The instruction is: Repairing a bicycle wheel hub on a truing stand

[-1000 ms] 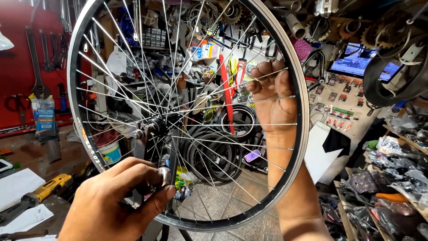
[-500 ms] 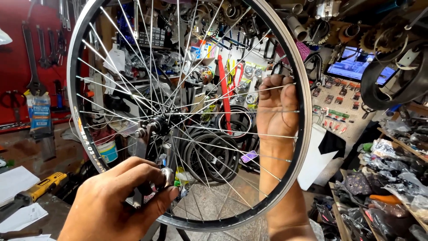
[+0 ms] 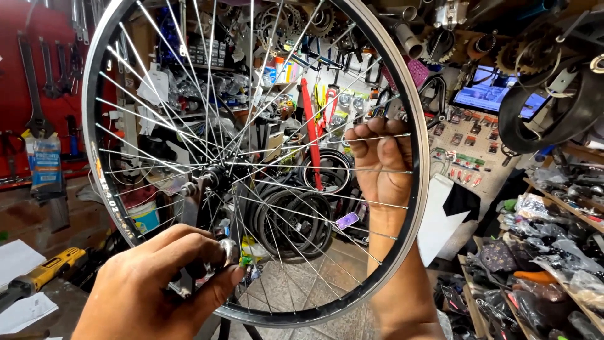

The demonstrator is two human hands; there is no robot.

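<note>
In the head view we see a spoked bicycle wheel (image 3: 255,157) standing upright in a truing stand (image 3: 189,217), filling most of the frame, its black hub (image 3: 217,178) left of centre. Our left hand (image 3: 157,286) sits low at the front, its fingers (image 3: 217,283) pinched together on a small round metal knob (image 3: 228,250) of the stand, just below the hub. Our right hand (image 3: 380,160) reaches up behind the spokes on the wheel's right side, fingers curled closed around a small tool (image 3: 385,108) held against a spoke close inside the rim (image 3: 420,189). Beyond the wheel hang tyres (image 3: 314,201), a red frame tube (image 3: 311,132) and wrenches on a red wall board (image 3: 25,82). A yellow power tool (image 3: 44,272) lies on the bench (image 3: 38,302) at lower left, beside white paper.
</note>
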